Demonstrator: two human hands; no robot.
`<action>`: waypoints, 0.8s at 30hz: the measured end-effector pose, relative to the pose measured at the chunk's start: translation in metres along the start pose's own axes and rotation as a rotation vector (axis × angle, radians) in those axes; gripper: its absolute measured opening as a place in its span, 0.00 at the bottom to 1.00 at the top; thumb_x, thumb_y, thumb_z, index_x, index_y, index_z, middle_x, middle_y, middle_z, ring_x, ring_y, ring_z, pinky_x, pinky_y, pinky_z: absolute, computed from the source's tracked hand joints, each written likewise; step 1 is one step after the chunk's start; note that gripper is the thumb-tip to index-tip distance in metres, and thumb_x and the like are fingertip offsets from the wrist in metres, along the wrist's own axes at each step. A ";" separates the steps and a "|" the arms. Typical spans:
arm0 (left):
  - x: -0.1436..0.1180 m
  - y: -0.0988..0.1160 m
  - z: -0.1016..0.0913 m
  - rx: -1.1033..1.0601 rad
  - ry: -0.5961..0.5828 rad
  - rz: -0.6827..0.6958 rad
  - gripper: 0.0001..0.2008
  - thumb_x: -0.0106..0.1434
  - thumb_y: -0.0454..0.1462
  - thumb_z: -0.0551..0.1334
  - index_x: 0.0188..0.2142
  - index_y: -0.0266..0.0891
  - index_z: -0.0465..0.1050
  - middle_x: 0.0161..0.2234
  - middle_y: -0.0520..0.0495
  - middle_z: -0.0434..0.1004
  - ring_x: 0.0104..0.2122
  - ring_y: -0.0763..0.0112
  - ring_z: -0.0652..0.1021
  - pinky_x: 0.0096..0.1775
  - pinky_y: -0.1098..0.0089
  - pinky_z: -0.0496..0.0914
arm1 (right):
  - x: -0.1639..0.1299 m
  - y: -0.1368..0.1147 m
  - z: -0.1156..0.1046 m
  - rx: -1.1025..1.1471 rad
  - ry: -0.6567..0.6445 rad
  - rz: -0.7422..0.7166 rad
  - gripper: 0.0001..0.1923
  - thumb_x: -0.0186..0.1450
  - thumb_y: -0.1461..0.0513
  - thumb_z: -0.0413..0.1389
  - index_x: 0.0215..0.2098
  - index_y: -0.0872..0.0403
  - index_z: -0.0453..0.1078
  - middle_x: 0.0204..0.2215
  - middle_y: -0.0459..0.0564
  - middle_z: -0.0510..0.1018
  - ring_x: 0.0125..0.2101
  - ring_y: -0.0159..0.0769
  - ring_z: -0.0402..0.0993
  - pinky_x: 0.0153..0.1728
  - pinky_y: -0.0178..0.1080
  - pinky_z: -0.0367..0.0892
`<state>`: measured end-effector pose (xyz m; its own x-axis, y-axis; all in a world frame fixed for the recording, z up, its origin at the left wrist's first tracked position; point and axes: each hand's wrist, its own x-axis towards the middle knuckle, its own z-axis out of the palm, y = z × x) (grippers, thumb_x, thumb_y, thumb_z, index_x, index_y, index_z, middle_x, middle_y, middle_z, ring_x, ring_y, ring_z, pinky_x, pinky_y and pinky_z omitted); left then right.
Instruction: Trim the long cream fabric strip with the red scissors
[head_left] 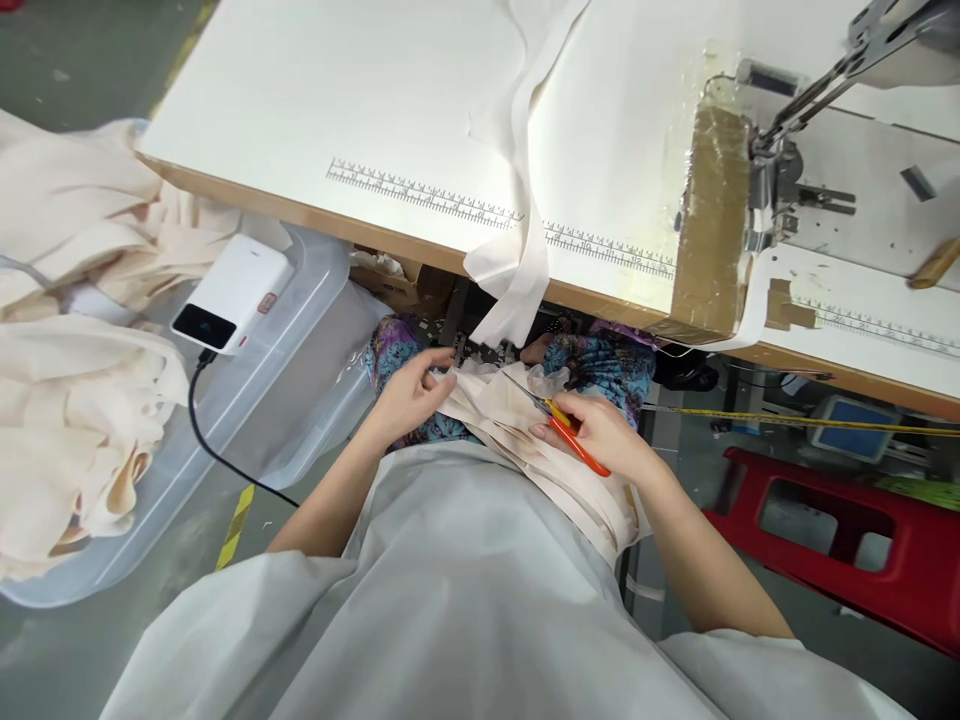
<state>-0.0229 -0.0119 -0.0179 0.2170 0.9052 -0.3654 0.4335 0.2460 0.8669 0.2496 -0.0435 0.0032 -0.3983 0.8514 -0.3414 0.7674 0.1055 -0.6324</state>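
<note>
Below the front edge of the sewing table (315, 215), over the person's lap: both hands work on a cream fabric strip (487, 405).

Left hand (409, 400): fingers closed in a pinch on the strip's upper-left end, holding it taut.

Right hand (600, 435): closed around orange-handled thread snips (559, 425). Cannot tell whether the blades are shut on thread or cloth; the tips are too small to resolve.

Position of strip: bunched across the lap between the 2 hands, just under the table edge; 1 long tail rises over the edge and runs up across the tabletop. More folds trail down toward the right hip.

Orientation: snips' long axis runs diagonally, handle at lower right in the palm, metal tips pointing up-left toward the left hand. The strip's held section lies roughly along the same diagonal.

Progress, judged: trimming looks to be mid-way. The blades are at the cloth near the pinch, but no cut piece is seen lying loose. The tail on the table is not yet drawn down.

Surroundings: sewing machine (787, 190) at upper right; clear plastic bin (300, 400) at left with cream fabric pile (82, 420) and a white power bank (232, 292); red stool (862, 540) at right.
</note>
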 end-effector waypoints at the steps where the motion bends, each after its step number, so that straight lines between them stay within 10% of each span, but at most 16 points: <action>1: 0.007 -0.003 0.001 0.094 0.108 0.075 0.26 0.62 0.45 0.61 0.57 0.35 0.66 0.54 0.36 0.71 0.35 0.66 0.78 0.36 0.67 0.71 | -0.003 0.001 0.001 0.022 0.006 0.007 0.28 0.63 0.39 0.49 0.22 0.50 0.46 0.18 0.41 0.55 0.21 0.30 0.50 0.24 0.35 0.47; 7: 0.051 0.006 0.026 0.062 0.149 0.379 0.16 0.62 0.46 0.61 0.44 0.38 0.74 0.50 0.40 0.73 0.52 0.59 0.71 0.46 0.67 0.68 | -0.012 0.003 0.008 0.102 0.033 0.036 0.27 0.62 0.41 0.52 0.23 0.50 0.48 0.19 0.40 0.54 0.22 0.30 0.50 0.24 0.34 0.48; 13: 0.040 -0.008 0.028 -0.237 0.183 0.096 0.13 0.63 0.46 0.57 0.34 0.38 0.69 0.24 0.52 0.71 0.24 0.70 0.72 0.29 0.72 0.65 | -0.022 0.004 0.007 0.151 0.061 0.065 0.27 0.62 0.41 0.52 0.23 0.51 0.50 0.20 0.41 0.57 0.22 0.30 0.52 0.24 0.33 0.49; 18: -0.010 -0.031 0.008 0.112 0.353 -0.043 0.10 0.61 0.38 0.59 0.42 0.38 0.67 0.16 0.59 0.64 0.18 0.72 0.65 0.27 0.72 0.61 | -0.029 0.008 0.008 0.222 0.081 0.054 0.27 0.61 0.41 0.54 0.23 0.51 0.50 0.20 0.40 0.54 0.22 0.29 0.51 0.23 0.33 0.50; 24: -0.042 0.031 0.016 -0.274 -0.395 0.132 0.17 0.68 0.45 0.55 0.50 0.37 0.71 0.36 0.44 0.77 0.33 0.69 0.77 0.31 0.72 0.70 | -0.030 0.000 0.001 0.285 0.078 0.043 0.25 0.62 0.42 0.55 0.24 0.52 0.55 0.21 0.42 0.60 0.23 0.30 0.55 0.25 0.34 0.54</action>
<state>-0.0050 -0.0477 0.0189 0.5921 0.7474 -0.3014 0.1457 0.2685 0.9522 0.2615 -0.0698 0.0129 -0.3201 0.8902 -0.3241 0.6061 -0.0705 -0.7923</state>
